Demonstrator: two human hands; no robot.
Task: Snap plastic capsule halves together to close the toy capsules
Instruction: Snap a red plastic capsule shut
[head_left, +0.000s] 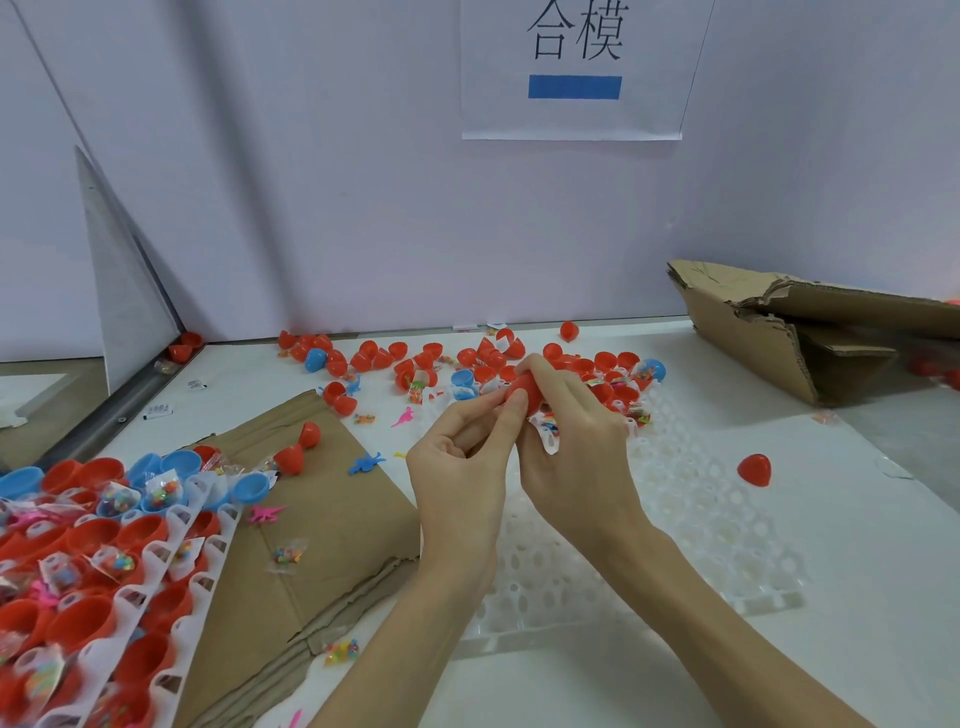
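Fingers: left hand (457, 467) and right hand (571, 441) both pinch the red capsule (524, 391)
Capsule: between both hands' fingertips, raised above the white tray (691, 519)

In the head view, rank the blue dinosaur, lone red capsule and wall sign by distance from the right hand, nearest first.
1. Lone red capsule, on the table right of the right hand.
2. Blue dinosaur, left, on cardboard.
3. Wall sign, up behind.
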